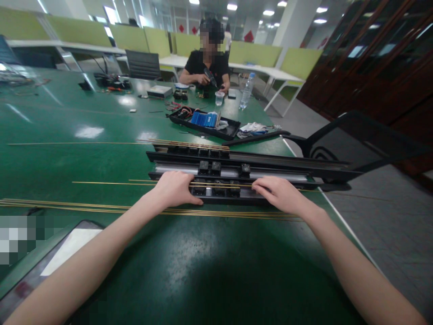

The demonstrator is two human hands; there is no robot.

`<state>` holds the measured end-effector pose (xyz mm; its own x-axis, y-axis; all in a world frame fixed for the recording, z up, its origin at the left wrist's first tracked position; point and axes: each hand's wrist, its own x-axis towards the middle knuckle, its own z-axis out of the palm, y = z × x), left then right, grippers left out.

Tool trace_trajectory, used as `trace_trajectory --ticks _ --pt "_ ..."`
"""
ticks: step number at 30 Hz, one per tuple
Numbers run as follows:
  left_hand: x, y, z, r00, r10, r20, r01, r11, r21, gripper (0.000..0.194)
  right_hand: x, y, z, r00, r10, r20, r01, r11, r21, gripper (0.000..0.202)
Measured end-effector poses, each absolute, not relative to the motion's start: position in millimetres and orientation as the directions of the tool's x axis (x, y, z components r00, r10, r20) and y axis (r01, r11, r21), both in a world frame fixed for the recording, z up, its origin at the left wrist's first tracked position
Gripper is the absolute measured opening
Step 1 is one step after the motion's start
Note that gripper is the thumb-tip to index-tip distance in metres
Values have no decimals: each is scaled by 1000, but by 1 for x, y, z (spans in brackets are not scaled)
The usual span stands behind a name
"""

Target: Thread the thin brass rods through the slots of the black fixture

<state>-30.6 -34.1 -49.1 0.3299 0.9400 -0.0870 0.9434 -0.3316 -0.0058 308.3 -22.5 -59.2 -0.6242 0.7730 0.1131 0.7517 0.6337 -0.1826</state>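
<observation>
My left hand [176, 187] grips the left part of the nearest black channel rail [219, 200], with the thumb along its near side and the fingers over the far side. Square black blocks [234, 188] sit inside that rail. My right hand [279, 193] is closed, its thumb and forefinger pinching a thin brass rod [245, 185] above the rail. The rod runs lengthwise over the blocks; its exact path under my fingers is hidden. Behind lie a second rail [280, 174] with a few blocks and a third rail [270, 159] with more rods across its blocks.
Several loose brass rods [209, 213] lie in front of the rails. Beyond are a black tray [233, 128] with a blue part, a cloth [253, 129] and a water bottle [247, 91]. Across the table a person [207, 67] holds a power tool. A mesh chair [358, 140] stands right.
</observation>
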Motion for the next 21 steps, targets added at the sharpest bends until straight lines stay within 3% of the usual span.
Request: trace_trajectory --ticks 21 --pt "-32 -33 -52 333 940 -67 942 -336 -24 75 318 -22 -53 -583 812 20 780 567 -266 36"
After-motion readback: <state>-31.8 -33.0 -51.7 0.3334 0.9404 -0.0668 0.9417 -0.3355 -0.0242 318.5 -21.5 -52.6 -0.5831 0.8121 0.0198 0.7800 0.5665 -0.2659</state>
